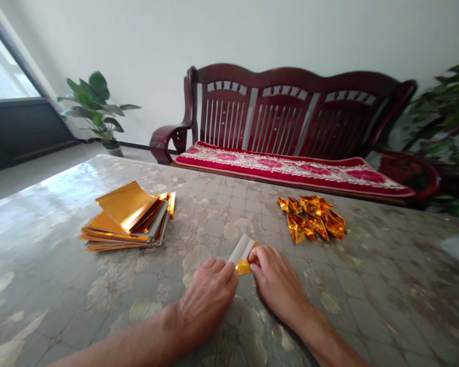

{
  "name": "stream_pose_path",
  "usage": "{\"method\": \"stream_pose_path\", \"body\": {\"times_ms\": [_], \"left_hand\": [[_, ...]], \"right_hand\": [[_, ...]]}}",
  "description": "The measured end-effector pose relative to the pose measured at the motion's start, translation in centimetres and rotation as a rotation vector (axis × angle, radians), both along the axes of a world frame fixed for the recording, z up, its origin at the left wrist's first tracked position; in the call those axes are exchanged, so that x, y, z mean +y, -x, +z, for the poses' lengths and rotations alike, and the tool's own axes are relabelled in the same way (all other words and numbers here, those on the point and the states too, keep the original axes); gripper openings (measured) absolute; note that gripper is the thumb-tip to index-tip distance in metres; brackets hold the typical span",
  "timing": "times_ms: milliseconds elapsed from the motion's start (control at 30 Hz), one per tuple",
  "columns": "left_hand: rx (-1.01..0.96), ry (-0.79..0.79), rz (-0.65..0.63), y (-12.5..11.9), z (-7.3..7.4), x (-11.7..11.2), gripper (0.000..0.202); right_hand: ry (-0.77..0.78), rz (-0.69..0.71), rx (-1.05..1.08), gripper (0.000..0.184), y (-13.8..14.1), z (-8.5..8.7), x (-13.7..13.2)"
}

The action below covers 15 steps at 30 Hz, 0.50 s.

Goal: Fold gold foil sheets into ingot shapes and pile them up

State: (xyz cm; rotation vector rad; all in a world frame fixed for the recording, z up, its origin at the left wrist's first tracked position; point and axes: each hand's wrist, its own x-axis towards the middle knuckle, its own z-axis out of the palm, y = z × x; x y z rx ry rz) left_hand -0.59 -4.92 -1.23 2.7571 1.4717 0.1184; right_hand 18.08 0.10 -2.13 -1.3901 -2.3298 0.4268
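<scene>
My left hand (208,298) and my right hand (275,283) meet at the middle of the table (42,244), both pinched on a small sheet of gold foil paper (243,255). The sheet is partly folded, with its white back showing on top and a gold corner between my fingertips. A stack of flat gold sheets (128,216) lies to the left of my hands. A heap of several folded gold pieces (312,216) lies to the right, further back.
The table has a glossy floral cover. Behind it stands a dark wooden bench (290,109) with a red cushion (290,171). A potted plant (97,109) stands by the window at the left, and another plant (447,132) at the right.
</scene>
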Motion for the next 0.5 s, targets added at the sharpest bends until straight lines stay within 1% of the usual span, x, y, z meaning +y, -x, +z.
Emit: {"method": "stream_pose_path", "body": {"times_ms": [100, 200, 267, 367, 433, 500], "left_hand": [[-0.03, 0.004, -0.003, 0.2, 0.0, -0.1, 0.007], [-0.115, 0.0, -0.023, 0.8, -0.1, 0.4, 0.01], [-0.189, 0.007, -0.069, 1.2, 0.0, 1.1, 0.014], [-0.259, 0.036, -0.173, 1.6, 0.1, 2.1, 0.016], [-0.264, 0.043, -0.209, 1.7, 0.2, 2.3, 0.014], [-0.241, 0.021, -0.213, 1.7, 0.4, 2.2, 0.013]], "right_hand": [[-0.01, -0.006, 0.016, 0.011, -0.4, -0.1, 0.2], [-0.009, -0.002, 0.025, 0.011, -0.6, -0.2, 0.2], [-0.003, 0.004, 0.032, 0.012, -0.7, -0.1, 0.2], [0.009, 0.003, 0.044, 0.013, -0.7, 0.0, 0.3], [0.011, 0.002, 0.049, 0.012, -0.8, -0.1, 0.4], [0.004, 0.006, 0.052, 0.012, -0.9, -0.2, 0.5]]}}
